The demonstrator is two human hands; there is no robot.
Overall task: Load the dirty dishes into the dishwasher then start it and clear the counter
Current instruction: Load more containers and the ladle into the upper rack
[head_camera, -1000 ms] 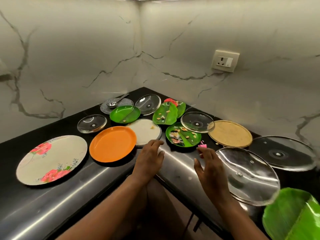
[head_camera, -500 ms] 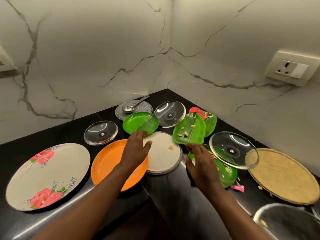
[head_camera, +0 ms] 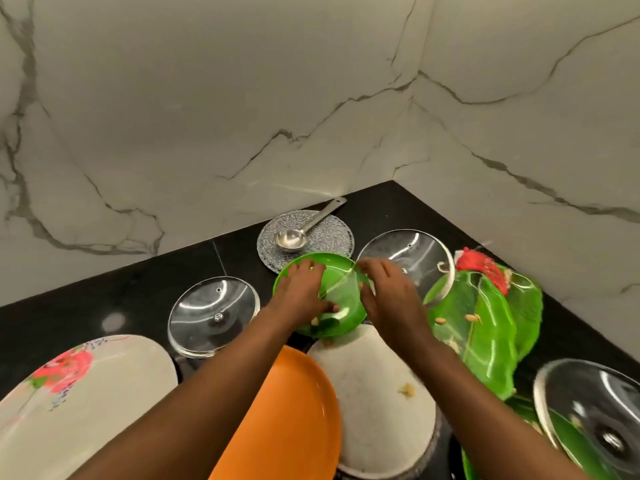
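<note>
Lids (head_camera: 214, 315) beside green plate (head_camera: 341, 299) — ladle (head_camera: 300, 233) behind

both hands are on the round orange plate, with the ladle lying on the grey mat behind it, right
Not quite: in the head view the left hand and right hand are on the round green plate, not the orange plate, which lies nearer, under the arms. The ladle does lie on the grey mat behind.
</note>
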